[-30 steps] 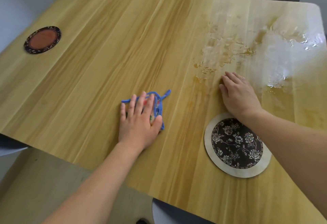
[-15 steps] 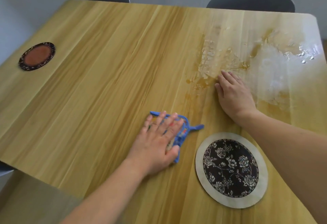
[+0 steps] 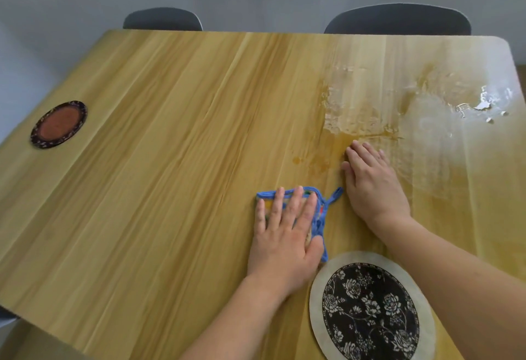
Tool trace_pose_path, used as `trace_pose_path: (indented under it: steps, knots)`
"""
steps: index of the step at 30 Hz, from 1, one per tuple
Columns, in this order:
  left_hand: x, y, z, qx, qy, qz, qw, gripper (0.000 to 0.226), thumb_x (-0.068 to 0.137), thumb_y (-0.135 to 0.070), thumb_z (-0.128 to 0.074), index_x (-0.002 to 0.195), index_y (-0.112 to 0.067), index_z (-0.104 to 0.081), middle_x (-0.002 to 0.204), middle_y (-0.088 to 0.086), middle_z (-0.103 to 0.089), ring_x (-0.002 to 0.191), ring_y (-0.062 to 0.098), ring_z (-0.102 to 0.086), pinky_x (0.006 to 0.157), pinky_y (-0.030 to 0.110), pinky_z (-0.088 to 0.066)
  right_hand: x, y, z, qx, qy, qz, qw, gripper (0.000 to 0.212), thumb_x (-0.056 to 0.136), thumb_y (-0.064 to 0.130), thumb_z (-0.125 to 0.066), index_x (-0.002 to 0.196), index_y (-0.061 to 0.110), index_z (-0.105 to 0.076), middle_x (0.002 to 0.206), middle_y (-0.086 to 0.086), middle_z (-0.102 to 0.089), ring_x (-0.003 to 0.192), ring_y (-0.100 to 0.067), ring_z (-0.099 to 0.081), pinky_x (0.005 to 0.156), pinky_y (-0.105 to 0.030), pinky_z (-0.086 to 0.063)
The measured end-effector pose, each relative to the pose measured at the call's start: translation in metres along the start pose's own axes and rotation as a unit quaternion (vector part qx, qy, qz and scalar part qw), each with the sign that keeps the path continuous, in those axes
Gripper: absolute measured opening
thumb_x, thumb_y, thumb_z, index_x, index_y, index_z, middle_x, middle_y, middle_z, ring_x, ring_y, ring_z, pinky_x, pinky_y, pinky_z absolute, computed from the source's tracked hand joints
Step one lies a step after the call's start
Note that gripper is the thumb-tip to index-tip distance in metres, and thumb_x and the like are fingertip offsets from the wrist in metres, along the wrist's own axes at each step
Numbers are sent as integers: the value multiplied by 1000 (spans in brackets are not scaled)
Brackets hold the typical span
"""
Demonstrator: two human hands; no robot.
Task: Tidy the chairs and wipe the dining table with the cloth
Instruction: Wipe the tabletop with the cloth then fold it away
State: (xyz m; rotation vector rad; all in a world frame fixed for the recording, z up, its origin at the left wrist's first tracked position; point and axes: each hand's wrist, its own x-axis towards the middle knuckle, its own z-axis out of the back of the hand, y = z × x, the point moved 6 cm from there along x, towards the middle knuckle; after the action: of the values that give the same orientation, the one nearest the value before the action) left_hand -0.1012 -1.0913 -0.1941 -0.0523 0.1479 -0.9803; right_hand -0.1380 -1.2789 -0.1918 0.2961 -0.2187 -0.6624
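cloth (image 3: 318,217), blue-edged, lies flat on the wooden table (image 3: 170,160) under the left hand (image 3: 284,234), fingers spread and pressing it. right hand (image 3: 373,186) rests flat just beside it, fingers loose, at the wet patch (image 3: 370,112).

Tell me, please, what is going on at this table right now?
A person is wiping the table. The left hand presses a blue-edged cloth flat on the wood, beside the floral mat. The right hand rests flat, at the edge of a wet patch not yet wiped. Two chairs stand at the far side.
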Motion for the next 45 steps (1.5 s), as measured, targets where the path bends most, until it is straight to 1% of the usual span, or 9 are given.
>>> trace_pose_path:
  steps: [5,10,16,23,30,32,35,39,45]
  knots:
    - [-2,45,2,23,26,-67,997,70,89,-52,-31,154,-35,-12,162,-6,-5,150,21,0,117,49,1,-1,0,2,-8,9,0,1000,48,104,31,-30,144,9,-43,155,-5,-32,146,-19,-20,121,-32,-6]
    - [29,120,19,26,16,132,991,76,80,-59,-8,152,-36,5,162,-8,8,149,17,11,118,42,12,1,1,4,-12,9,-1,1000,48,104,32,-27,145,10,-40,156,-3,-29,147,-17,-16,121,-31,-4]
    - [71,105,21,-47,-6,304,952,67,93,-49,-23,155,-33,-3,163,-4,5,149,22,11,117,54,7,0,-2,3,-10,11,1,1000,48,104,32,-28,145,10,-41,155,-4,-30,147,-17,-18,121,-33,-7]
    - [82,17,13,17,39,35,998,70,86,-51,-8,153,-36,4,162,-3,13,148,24,19,116,52,14,0,-4,0,0,0,-3,1000,49,103,33,-27,142,10,-46,153,-5,-35,145,-18,-24,120,-35,-12]
    - [53,61,13,69,71,-276,956,70,87,-50,-32,153,-37,-12,163,-7,-5,150,17,4,120,44,7,0,3,0,-6,4,-5,1000,48,103,30,-27,142,9,-45,153,-5,-34,145,-18,-23,121,-35,-12]
    - [62,91,17,71,66,-201,975,71,86,-51,-27,152,-38,-7,162,-10,-2,150,15,4,119,40,10,0,5,1,-4,19,-8,1000,48,105,30,-26,146,11,-38,156,-3,-27,147,-16,-16,121,-33,-6]
    - [77,104,21,17,21,64,998,70,84,-50,-15,151,-39,1,163,-10,2,150,15,7,118,39,12,-2,7,1,-2,33,-4,999,50,104,32,-22,149,12,-31,159,-2,-21,148,-15,-9,121,-33,-2]
    - [102,83,26,-55,-32,317,946,64,95,-46,-23,155,-31,-6,163,-5,1,149,20,7,118,50,8,-6,7,4,26,46,0,999,51,104,33,-19,151,13,-28,159,-1,-19,148,-14,-8,121,-31,0]
    - [148,68,29,-46,14,313,948,62,97,-46,-18,154,-34,2,163,-6,8,149,21,14,117,52,11,35,-17,44,106,21,43,993,48,104,31,-28,148,12,-35,155,-1,-31,141,-18,-30,114,-28,-21]
